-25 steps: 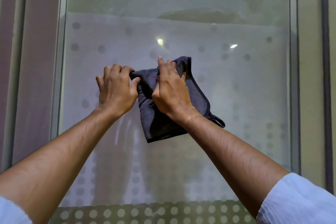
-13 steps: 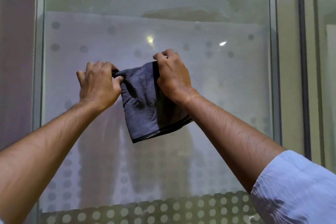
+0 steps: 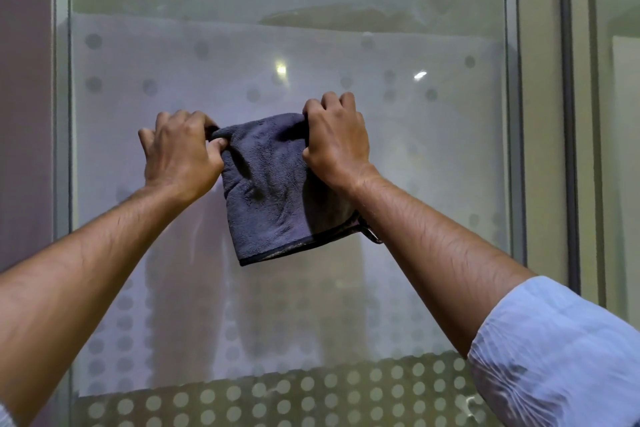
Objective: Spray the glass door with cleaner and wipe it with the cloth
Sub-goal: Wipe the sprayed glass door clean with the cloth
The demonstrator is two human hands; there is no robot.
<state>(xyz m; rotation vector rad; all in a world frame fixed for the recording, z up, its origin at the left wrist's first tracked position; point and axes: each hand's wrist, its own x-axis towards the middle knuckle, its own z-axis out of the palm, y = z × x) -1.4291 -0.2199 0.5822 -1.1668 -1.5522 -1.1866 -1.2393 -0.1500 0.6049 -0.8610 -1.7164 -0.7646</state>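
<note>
A dark grey cloth (image 3: 273,198) hangs folded in front of the glass door (image 3: 433,156), which is frosted with a pattern of dots. My left hand (image 3: 180,156) pinches the cloth's upper left corner. My right hand (image 3: 337,142) grips its upper right edge with curled fingers. The cloth's lower edge droops free, and a small loop tag shows at its right corner. No spray bottle is in view.
A metal door frame (image 3: 516,149) runs down the right of the pane, with a dark vertical strip (image 3: 569,114) beyond it. A plain wall (image 3: 24,114) borders the left. A clearer dotted band (image 3: 277,395) crosses the bottom of the glass.
My right hand went from flat fingers on the cloth to a closed grip on its top edge. The cloth is now folded smaller and held straighter between both hands.
</note>
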